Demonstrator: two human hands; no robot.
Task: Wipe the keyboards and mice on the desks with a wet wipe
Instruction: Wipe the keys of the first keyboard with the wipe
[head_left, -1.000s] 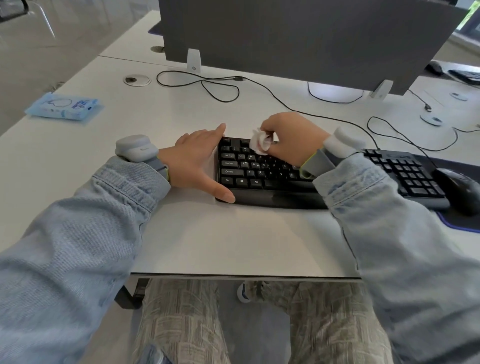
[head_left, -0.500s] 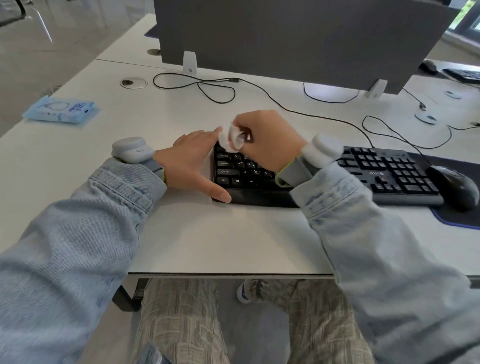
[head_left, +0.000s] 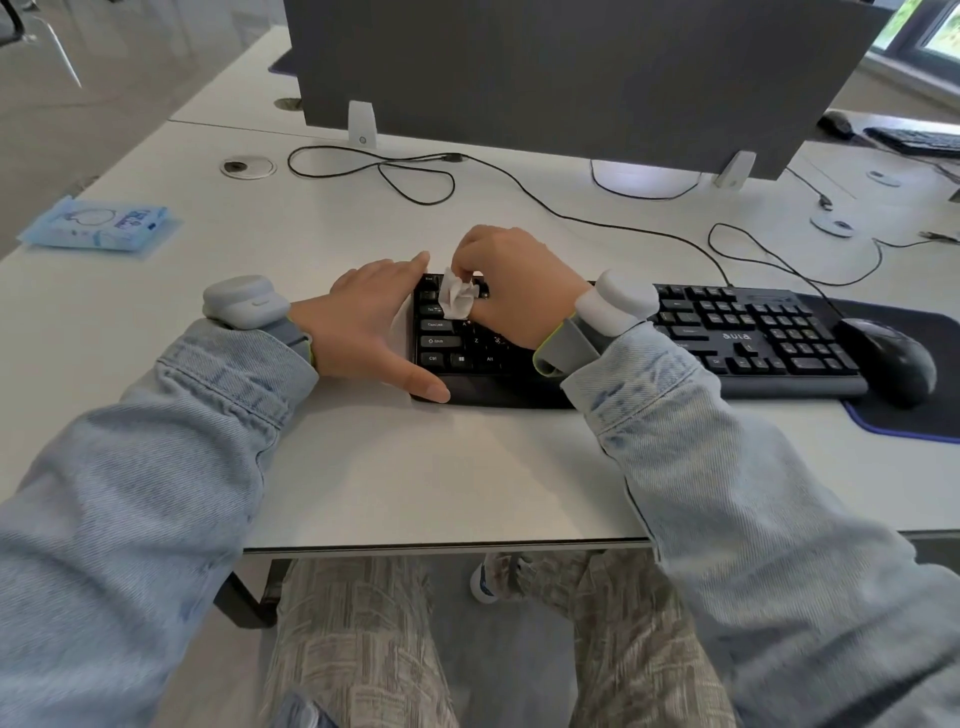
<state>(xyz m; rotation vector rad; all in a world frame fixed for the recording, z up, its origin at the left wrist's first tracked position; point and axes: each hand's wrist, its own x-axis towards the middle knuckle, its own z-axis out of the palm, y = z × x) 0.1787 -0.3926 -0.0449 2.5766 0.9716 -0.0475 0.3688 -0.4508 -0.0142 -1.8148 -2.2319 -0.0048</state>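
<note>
**Head view: wipe at the keyboard's left end, mouse not yet reached**

Head view takes in a white desk (head_left: 467, 478) filling the middle of the frame. Across its centre lies the black keyboard (head_left: 743, 332), running from centre to the right. At its right end the black mouse (head_left: 889, 358) sits on a dark mouse pad (head_left: 914, 421), just beside the keyboard and untouched. At the far left of the frame lies a blue pack of wet wipes (head_left: 98, 226), well apart from the hands.

The left hand (head_left: 369, 325) lies flat with fingers straight, thumb along the front edge, bracing the keyboard's left end and holding nothing. The right hand (head_left: 514, 283) has its fingers curled, pinching a crumpled white wet wipe (head_left: 457, 296) against the top-left keys.

Judging by this, 1 keyboard is mid-wipe; how much of it is already clean cannot be told. The mouse remains, as do a second keyboard (head_left: 914, 140) and mouse (head_left: 835, 123) at upper right.
</note>
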